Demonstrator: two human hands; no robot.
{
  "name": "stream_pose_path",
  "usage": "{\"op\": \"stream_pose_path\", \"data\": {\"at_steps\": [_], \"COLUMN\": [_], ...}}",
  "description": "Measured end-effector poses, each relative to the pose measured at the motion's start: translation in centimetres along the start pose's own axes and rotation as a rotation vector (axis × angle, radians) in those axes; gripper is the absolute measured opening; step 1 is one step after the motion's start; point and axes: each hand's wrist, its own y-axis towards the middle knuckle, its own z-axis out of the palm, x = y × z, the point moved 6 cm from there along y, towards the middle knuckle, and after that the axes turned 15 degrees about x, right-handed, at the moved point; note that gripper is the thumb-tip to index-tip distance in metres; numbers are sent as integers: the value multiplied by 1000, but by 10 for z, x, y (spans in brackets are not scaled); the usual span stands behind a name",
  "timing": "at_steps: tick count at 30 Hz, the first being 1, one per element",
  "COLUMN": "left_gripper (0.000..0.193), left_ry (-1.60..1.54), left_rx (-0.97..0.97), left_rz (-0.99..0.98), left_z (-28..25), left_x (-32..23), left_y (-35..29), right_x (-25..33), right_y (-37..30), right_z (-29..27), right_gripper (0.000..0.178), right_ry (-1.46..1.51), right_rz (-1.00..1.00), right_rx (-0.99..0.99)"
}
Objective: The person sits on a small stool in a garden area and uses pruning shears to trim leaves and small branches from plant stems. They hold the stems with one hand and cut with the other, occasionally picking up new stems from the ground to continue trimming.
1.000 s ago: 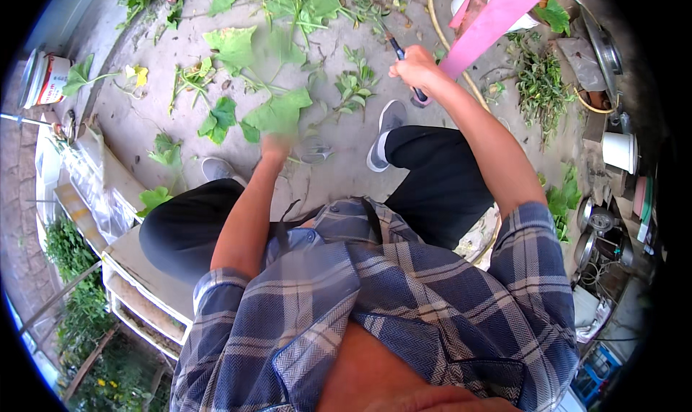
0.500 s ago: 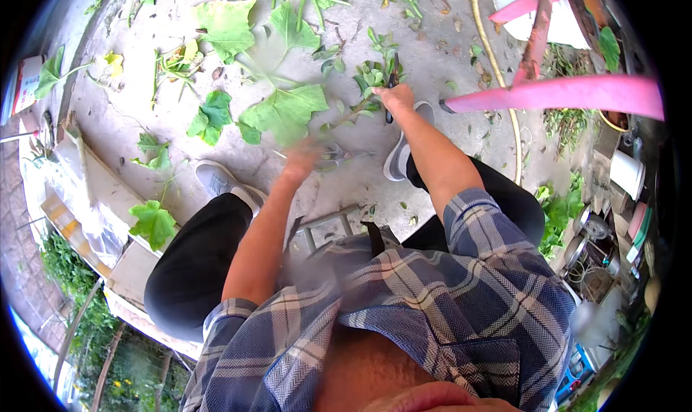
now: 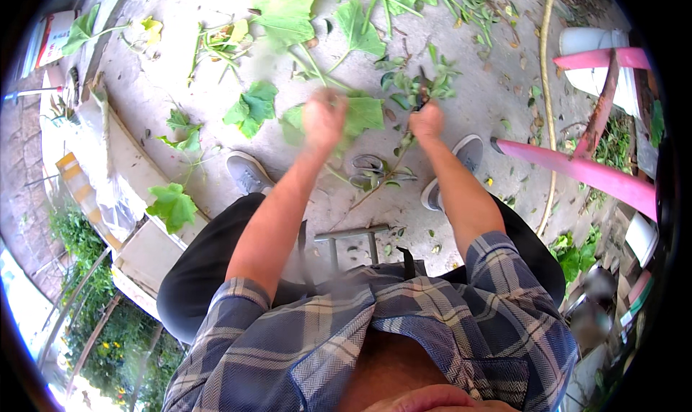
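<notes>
A leafy branch [image 3: 441, 86] is lying on the concrete, its leaves fanning around a dark-handled tool [image 3: 422, 95]. The right hand [image 3: 427, 120] is gripping that tool at the branch's near side; whether the fingers are also touching the branch, I cannot tell. The left hand [image 3: 324, 116] is hovering to the left of the branch, fingers curling in, over a broad green leaf [image 3: 366, 115]; it is blurring, so I cannot tell whether it is holding anything. Nearer the person than the branch, a looped object [image 3: 369, 168] of unclear kind is lying on the ground, and beyond that a metal bar [image 3: 353, 232] is showing.

To the branch's right, a pale hose [image 3: 549, 123] is running past, with a pink frame [image 3: 577, 165] and a white bucket [image 3: 595, 44] standing farther out. Far to the branch's left, a container's red-and-white label [image 3: 56, 41] is carrying red printing.

Compared with half a second ago, the left hand is now sitting over the broad leaf rather than at its near edge, and the pink frame is appearing lower in view.
</notes>
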Motion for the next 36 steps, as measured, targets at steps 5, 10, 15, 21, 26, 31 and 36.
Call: {"op": "stream_pose_path", "data": {"at_steps": [5,10,15,21,26,31,36], "left_gripper": [52,52,46,41,32,21,32], "left_ry": [5,57,386,773,764,1362,601], "left_rx": [-236,-338,-173,566,347,340,22], "left_rz": [-440,-535,-662,-657,-489,-75,-568], "left_z": [-76,-115,-165,-237,-344,-365,-357], "left_x": [90,168,187,214,150,152,214], "left_y": [54,55,12,-15,-34,-88,-182], "right_x": [3,30,59,49,54,83,35], "right_y": [18,27,-19,-113,-198,-310,-381], "right_z": [-39,-93,-147,-223,-303,-393,-472], "right_gripper": [29,26,24,30,37,46,41], "right_ry": [126,-46,-372,-476,-392,-478,-507], "right_rz": [-233,-451,-796,-891,-981,-1244,-1094], "right_rx": [12,103,183,203,-174,-713,-918]}}
